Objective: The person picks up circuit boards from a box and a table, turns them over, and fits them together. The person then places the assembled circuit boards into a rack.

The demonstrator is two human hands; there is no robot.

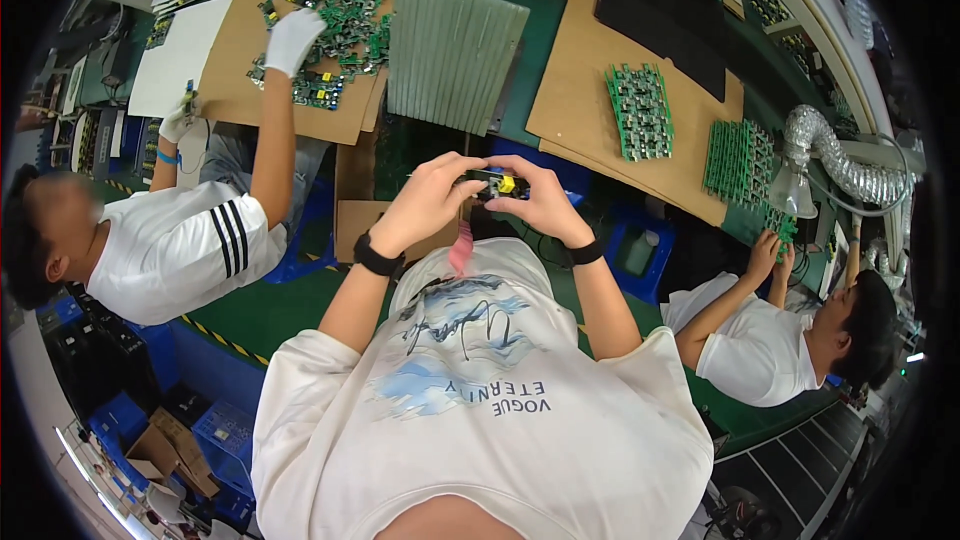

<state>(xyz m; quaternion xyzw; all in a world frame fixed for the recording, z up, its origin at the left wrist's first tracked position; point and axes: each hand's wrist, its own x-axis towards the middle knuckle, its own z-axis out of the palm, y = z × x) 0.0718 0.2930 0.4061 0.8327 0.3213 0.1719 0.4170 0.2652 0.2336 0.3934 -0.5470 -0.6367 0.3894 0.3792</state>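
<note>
Both of my hands meet in front of my chest around a small circuit board (pixel 490 186) that carries a yellow block-shaped part. My left hand (pixel 437 195) grips the board's left end between thumb and fingers. On the right end, my right hand (pixel 537 198) holds it with thumb below and fingers above. My fingers cover much of the board's edges. A pink strip (pixel 461 250) hangs just under my left hand. Beyond the hands, a grey-green ribbed panel (pixel 455 50) lies at the bench edge.
To the left, a co-worker's white-gloved hand (pixel 296 40) reaches over piled green boards (pixel 358 15) on cardboard (pixel 225 80). At right, board panels (pixel 641 112) lie on another cardboard sheet (pixel 565 90). Another co-worker's hands (pixel 768 258) hold a green board near a flexible silver duct (pixel 850 175).
</note>
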